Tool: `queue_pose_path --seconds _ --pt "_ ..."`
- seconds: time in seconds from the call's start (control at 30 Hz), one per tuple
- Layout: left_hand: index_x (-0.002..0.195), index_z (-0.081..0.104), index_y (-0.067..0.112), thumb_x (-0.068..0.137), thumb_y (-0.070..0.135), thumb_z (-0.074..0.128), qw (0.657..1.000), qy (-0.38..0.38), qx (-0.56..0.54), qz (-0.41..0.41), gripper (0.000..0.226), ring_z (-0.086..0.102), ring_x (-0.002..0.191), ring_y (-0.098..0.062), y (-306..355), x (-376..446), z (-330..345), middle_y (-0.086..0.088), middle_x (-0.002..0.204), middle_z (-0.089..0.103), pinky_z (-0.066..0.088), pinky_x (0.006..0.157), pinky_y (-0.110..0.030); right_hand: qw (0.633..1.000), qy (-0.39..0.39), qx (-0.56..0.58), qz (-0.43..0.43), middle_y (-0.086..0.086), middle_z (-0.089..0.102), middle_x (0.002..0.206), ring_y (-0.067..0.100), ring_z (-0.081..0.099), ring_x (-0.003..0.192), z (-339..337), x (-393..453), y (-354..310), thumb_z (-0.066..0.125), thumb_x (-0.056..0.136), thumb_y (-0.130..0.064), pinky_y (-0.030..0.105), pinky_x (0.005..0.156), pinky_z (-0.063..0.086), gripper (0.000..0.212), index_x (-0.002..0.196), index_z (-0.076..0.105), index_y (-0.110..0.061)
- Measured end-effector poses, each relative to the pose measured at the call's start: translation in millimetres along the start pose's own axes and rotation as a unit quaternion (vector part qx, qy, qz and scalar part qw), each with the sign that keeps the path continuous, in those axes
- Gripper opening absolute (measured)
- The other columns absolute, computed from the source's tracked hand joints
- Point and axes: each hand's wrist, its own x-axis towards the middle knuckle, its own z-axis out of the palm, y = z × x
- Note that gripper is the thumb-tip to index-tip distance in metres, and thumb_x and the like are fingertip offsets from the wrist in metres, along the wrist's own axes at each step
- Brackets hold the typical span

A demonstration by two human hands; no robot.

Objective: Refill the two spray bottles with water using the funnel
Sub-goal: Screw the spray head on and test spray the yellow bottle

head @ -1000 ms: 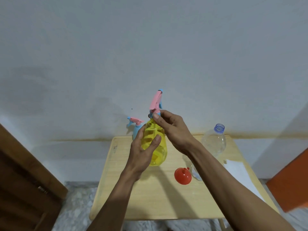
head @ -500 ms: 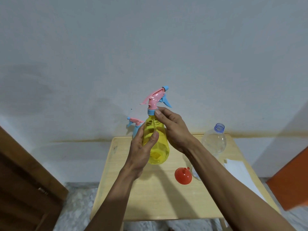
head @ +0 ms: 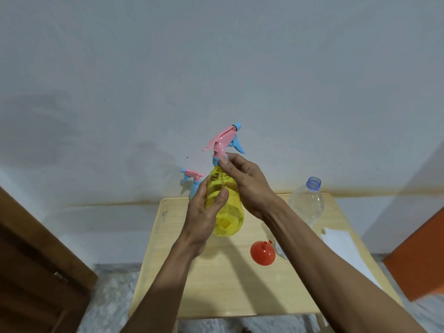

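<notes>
left hand point(head: 204, 219) grips yellow spray bottle point(head: 227, 207) above worktop point(head: 168, 236) | right hand point(head: 247, 186) pinches its collar | blue spray bottle point(head: 194, 186) behind | funnel point(head: 263, 253), clear bottle point(head: 307, 203), paper point(head: 341, 243) to the right

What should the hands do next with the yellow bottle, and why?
Probably keep twisting the collar with the right hand until the spray head lifts off. The left hand grips the yellow bottle, the head sits on the neck, and the funnel lies unused on the table.
</notes>
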Motion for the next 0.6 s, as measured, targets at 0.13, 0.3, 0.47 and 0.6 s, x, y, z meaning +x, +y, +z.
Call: queue_pose_path --seconds 0.13,0.3,0.47,0.6 --pt "0.139 0.051 0.040 0.086 0.049 0.065 1.000 -0.001 -0.003 0.002 0.055 0.060 0.122 -0.013 1.1 0.6 0.8 0.009 0.130 0.064 0.052 0.096 -0.039 1.000 -0.012 0.023 0.014 0.008 0.069 0.105 0.018 0.064 0.096 0.1 -1.0 -2.4 0.061 0.099 -0.029 0.038 0.091 0.054 0.034 0.122 0.068 -0.006" --pt "0.139 0.051 0.037 0.091 0.043 0.066 1.000 -0.005 -0.004 0.008 0.051 0.061 0.121 -0.012 2.2 0.7 1.7 0.009 0.130 0.065 0.052 0.097 -0.039 1.000 -0.003 0.029 0.003 0.003 0.067 0.105 0.014 0.063 0.098 0.2 -1.4 -5.2 0.067 0.095 -0.025 0.034 0.093 0.054 0.013 0.106 0.074 -0.023" --pt "0.139 0.051 0.039 0.088 0.048 0.066 1.000 -0.005 -0.001 0.003 0.054 0.061 0.120 -0.011 4.9 1.2 3.1 0.010 0.128 0.065 0.053 0.091 -0.034 1.000 0.003 0.020 0.004 0.007 0.065 0.105 0.017 0.061 0.095 -1.7 2.0 -6.4 0.063 0.098 -0.021 0.035 0.089 0.052 0.019 0.113 0.068 -0.010" --pt "0.139 0.051 0.039 0.083 0.055 0.067 1.000 -0.009 -0.004 0.002 0.060 0.061 0.121 -0.016 6.2 1.4 2.7 0.007 0.129 0.065 0.054 0.095 -0.041 0.998 -0.013 0.051 0.015 0.001 0.072 0.108 0.008 0.069 0.097 -3.8 1.8 -9.4 0.059 0.100 -0.020 0.027 0.084 0.055 0.025 0.120 0.068 -0.008"
